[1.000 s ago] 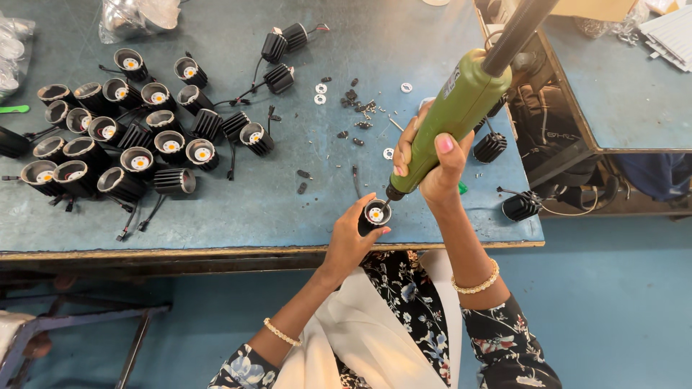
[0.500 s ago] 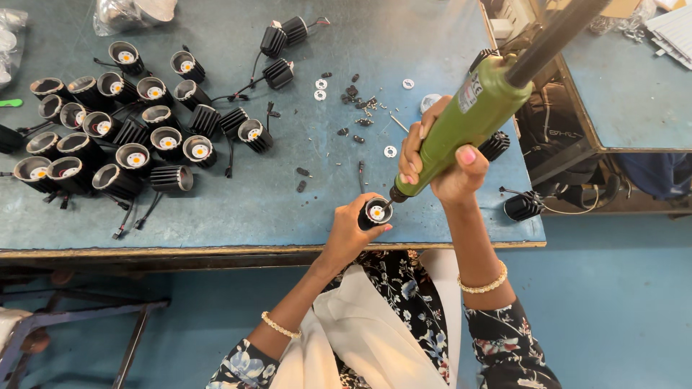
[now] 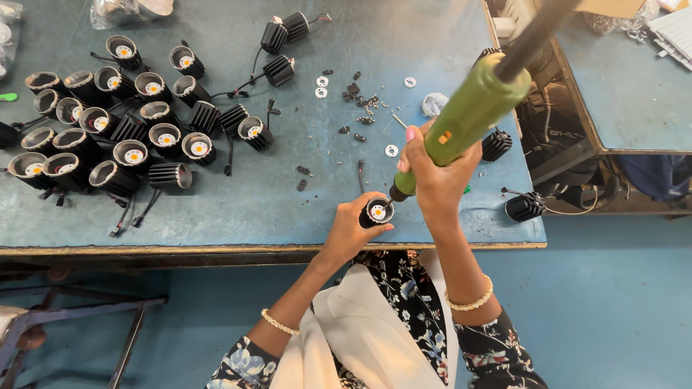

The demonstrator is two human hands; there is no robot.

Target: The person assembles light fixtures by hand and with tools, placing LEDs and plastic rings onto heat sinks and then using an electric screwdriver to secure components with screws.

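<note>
My left hand (image 3: 349,230) grips a small black round lamp housing (image 3: 377,212) with a white disc and orange centre, held at the table's near edge. My right hand (image 3: 432,176) wraps around a green electric screwdriver (image 3: 468,112) that hangs on a dark cable from above. The screwdriver's tip rests inside the housing, on the white disc. Loose screws and white washers (image 3: 360,97) lie scattered on the blue table (image 3: 252,209) just beyond my hands.
A cluster of several black lamp housings (image 3: 122,137) with wires fills the table's left half. More finned housings (image 3: 277,50) lie at the back, and two (image 3: 525,207) near the right edge. A second blue table (image 3: 634,94) stands to the right. A metal frame (image 3: 65,317) sits below left.
The screwdriver has tilted a little more towards the right while its tip stays in the housing. My left hand still holds the housing in the same spot.
</note>
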